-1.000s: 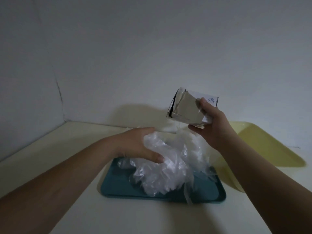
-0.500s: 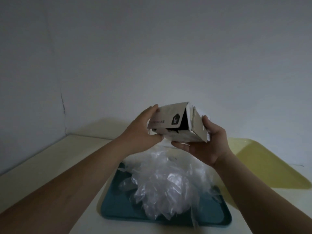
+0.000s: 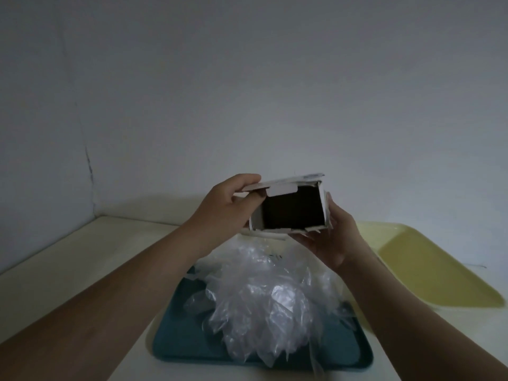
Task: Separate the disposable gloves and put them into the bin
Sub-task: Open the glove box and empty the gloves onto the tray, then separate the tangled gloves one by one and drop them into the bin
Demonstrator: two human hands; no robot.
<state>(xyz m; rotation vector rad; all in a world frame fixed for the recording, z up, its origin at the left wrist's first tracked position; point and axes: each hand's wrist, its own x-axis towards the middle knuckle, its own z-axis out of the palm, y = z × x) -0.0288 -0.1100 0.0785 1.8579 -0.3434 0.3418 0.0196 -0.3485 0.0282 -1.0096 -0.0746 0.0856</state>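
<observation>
We have turned the carton (image 3: pixel 292 209) so its dark, empty-looking mouth faces us, left hand (image 3: pixel 222 207) and right hand (image 3: pixel 330 237) both gripping it above the gloves (image 3: pixel 264 303) heaped on the teal tray (image 3: pixel 176 345), so separating can likely begin.

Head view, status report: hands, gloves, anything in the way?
Left hand pinches flap of box, right hand holds it from below. Gloves heaped on blue tray. Nothing blocking yellow tray.
</observation>
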